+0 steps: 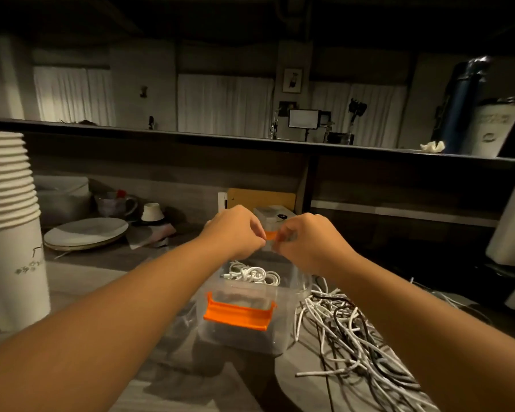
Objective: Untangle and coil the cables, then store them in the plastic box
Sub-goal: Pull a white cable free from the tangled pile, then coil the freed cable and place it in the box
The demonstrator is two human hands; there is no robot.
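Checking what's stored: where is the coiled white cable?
The coiled cable lies mid-frame in the head view, inside the plastic box, left of the loose cable pile.

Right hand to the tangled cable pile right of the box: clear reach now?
Probably yes. The cable pile lies uncovered beside the plastic box, right under that forearm. The right hand only has to leave the box's far edge, where it sits curled.
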